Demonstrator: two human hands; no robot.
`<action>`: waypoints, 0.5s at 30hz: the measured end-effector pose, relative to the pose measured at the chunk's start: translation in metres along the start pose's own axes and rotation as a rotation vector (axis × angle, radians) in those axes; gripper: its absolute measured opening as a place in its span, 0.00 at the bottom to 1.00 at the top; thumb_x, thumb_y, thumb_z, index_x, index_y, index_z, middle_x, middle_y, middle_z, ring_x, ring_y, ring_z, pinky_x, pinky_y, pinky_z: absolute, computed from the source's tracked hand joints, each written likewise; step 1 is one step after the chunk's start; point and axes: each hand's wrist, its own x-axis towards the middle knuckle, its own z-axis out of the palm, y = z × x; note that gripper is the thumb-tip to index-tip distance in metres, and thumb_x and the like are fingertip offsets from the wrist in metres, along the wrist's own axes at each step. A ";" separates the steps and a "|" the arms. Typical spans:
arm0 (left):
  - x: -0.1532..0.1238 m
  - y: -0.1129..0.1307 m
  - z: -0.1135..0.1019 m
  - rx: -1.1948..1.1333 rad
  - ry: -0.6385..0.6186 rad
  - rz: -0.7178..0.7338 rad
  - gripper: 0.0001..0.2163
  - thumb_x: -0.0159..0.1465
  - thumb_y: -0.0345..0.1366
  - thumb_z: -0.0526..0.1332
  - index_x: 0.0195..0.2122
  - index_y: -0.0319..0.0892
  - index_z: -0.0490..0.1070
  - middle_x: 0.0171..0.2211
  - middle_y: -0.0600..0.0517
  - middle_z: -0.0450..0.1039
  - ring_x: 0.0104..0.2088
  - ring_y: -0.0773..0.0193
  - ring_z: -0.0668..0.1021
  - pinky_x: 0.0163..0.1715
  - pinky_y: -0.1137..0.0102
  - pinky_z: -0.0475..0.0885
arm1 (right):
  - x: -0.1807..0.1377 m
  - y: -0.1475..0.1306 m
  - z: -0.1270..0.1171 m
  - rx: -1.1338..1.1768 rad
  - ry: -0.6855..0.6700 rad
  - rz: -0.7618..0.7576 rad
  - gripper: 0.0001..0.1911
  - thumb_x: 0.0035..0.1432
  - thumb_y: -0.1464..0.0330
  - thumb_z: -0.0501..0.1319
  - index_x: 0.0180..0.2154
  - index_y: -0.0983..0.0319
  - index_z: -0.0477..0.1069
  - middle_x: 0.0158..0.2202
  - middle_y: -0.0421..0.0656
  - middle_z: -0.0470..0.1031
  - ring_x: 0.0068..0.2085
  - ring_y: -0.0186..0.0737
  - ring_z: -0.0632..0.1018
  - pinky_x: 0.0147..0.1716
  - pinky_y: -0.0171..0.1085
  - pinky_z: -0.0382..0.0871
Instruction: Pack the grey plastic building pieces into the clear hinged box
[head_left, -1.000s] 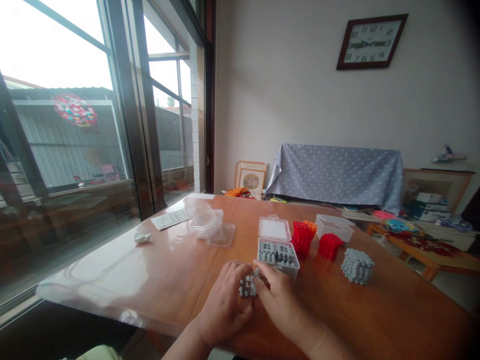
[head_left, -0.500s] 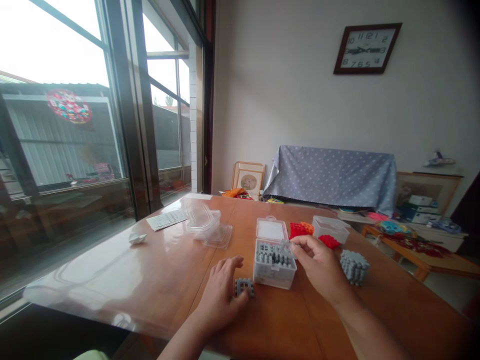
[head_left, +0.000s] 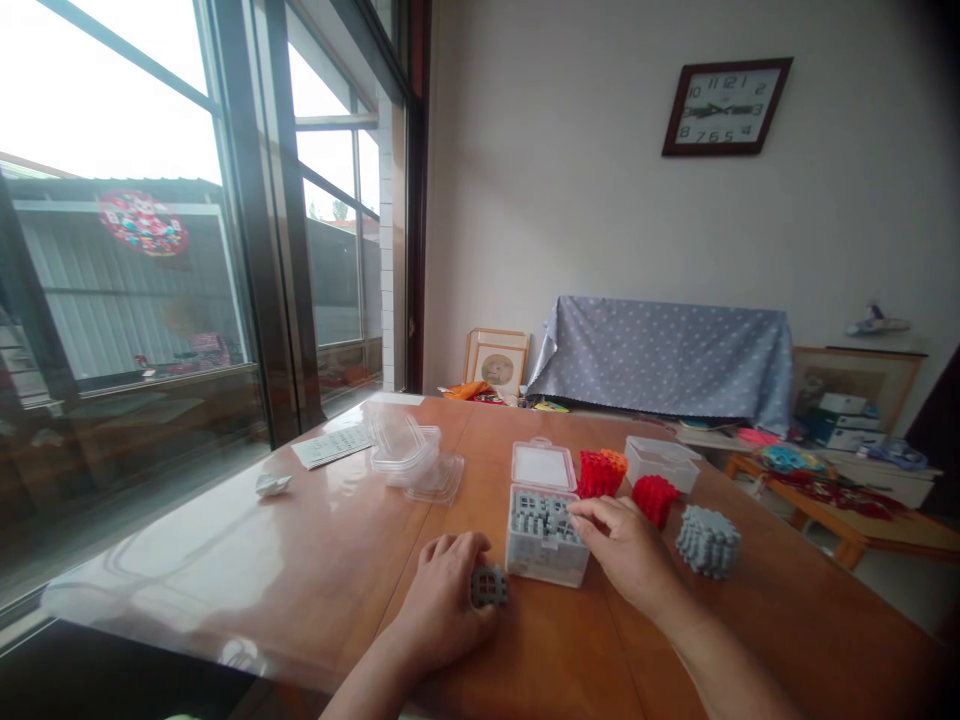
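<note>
My left hand (head_left: 442,596) rests on the wooden table (head_left: 300,540) with its fingers curled around a small grey interlocking block piece (head_left: 488,585). My right hand (head_left: 624,545) reaches over the right edge of a clear plastic box (head_left: 541,560) filled with grey pieces (head_left: 538,513); its fingertips pinch at the pieces, and I cannot make out whether one is between them. The box's lid (head_left: 544,465) stands open behind it.
A grey block stack (head_left: 707,541), two red stacks (head_left: 653,497) (head_left: 598,474) and a clear container (head_left: 661,462) lie to the right. Empty clear containers (head_left: 412,455), a paper sheet (head_left: 330,445) and a crumpled scrap (head_left: 272,485) lie at the left near the window.
My hands separated: the left set the grey piece down on the table and holds it there. The right went to the box, lifted slightly, then lowered onto the grey pieces.
</note>
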 end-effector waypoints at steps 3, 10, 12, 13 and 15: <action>0.000 0.001 0.000 0.006 -0.010 -0.002 0.21 0.49 0.30 0.63 0.46 0.48 0.69 0.44 0.50 0.76 0.47 0.50 0.73 0.55 0.54 0.63 | -0.002 -0.001 0.000 -0.014 -0.025 -0.021 0.13 0.66 0.63 0.58 0.43 0.55 0.81 0.41 0.42 0.82 0.47 0.47 0.75 0.49 0.43 0.68; 0.000 0.002 -0.003 -0.014 -0.019 -0.017 0.20 0.52 0.31 0.62 0.47 0.47 0.69 0.44 0.51 0.76 0.48 0.52 0.73 0.55 0.57 0.62 | 0.000 0.001 -0.004 -0.081 -0.016 -0.044 0.14 0.67 0.63 0.56 0.44 0.54 0.81 0.42 0.42 0.82 0.47 0.48 0.75 0.48 0.43 0.68; 0.000 0.001 -0.002 -0.018 -0.002 -0.012 0.20 0.51 0.30 0.62 0.47 0.47 0.69 0.44 0.51 0.76 0.47 0.52 0.73 0.55 0.57 0.62 | -0.001 0.000 -0.004 -0.104 -0.025 -0.054 0.15 0.67 0.63 0.56 0.44 0.54 0.81 0.43 0.42 0.82 0.47 0.48 0.75 0.48 0.43 0.68; 0.000 0.001 -0.001 -0.021 0.007 -0.007 0.20 0.51 0.30 0.62 0.47 0.48 0.69 0.44 0.51 0.76 0.47 0.52 0.73 0.55 0.57 0.62 | -0.002 -0.001 -0.004 -0.112 -0.033 -0.059 0.15 0.67 0.64 0.56 0.44 0.55 0.82 0.42 0.42 0.82 0.47 0.48 0.75 0.48 0.43 0.68; 0.000 -0.001 0.001 -0.027 0.024 0.007 0.20 0.51 0.30 0.62 0.47 0.48 0.69 0.44 0.51 0.75 0.47 0.52 0.73 0.55 0.57 0.63 | -0.003 -0.004 -0.005 -0.123 -0.055 -0.066 0.15 0.66 0.65 0.56 0.43 0.54 0.82 0.42 0.42 0.82 0.46 0.48 0.75 0.47 0.43 0.68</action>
